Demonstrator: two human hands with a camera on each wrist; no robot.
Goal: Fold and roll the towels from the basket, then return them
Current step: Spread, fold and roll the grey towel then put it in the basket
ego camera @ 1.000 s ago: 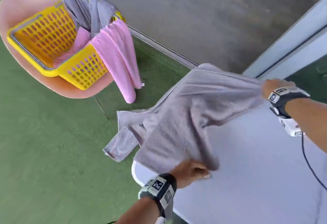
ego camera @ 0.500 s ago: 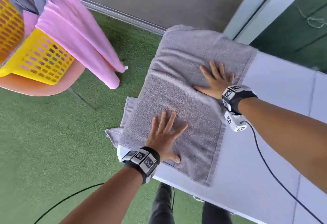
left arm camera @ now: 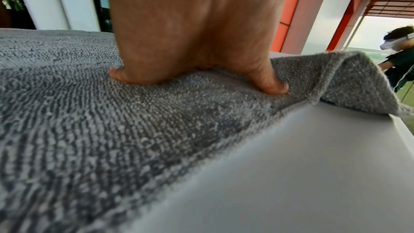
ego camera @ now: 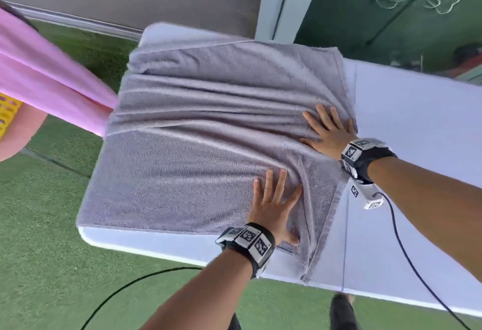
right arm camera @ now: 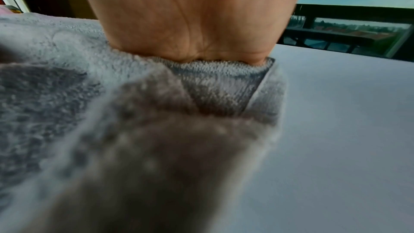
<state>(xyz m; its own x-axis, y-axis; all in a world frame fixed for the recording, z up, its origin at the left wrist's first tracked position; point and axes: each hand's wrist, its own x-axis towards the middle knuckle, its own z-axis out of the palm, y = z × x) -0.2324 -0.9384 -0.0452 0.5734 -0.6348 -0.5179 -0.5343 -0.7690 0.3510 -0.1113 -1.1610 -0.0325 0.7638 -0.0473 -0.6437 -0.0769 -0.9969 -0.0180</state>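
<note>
The grey towel (ego camera: 208,142) is spread on the white table (ego camera: 417,126) and covers its left end. Long wrinkles are seen across its far half, and they run toward the right edge. The left hand (ego camera: 273,207) is laid flat on the towel near the front right corner, with fingers straight and spread; nothing is gripped by it. The right hand (ego camera: 330,131) is pressed flat on the right edge of the towel, fingers also straight, and nothing is held. In the left wrist view the thumb (left arm camera: 272,84) is seen pressed into the cloth, and a towel corner (left arm camera: 349,81) is raised in a fold just beside it. In the right wrist view the palm (right arm camera: 190,15) rests on a bunched ridge of towel (right arm camera: 219,81); the near cloth is blurred.

At the left border only a small piece of the yellow basket (ego camera: 7,116) is visible, so its content cannot be told. A pink towel (ego camera: 47,79) hangs beside it and its lower end is hidden behind the grey towel. A black cable (ego camera: 407,256) is led from the right wrist over the table. Green turf (ego camera: 39,264) lies under the table.
</note>
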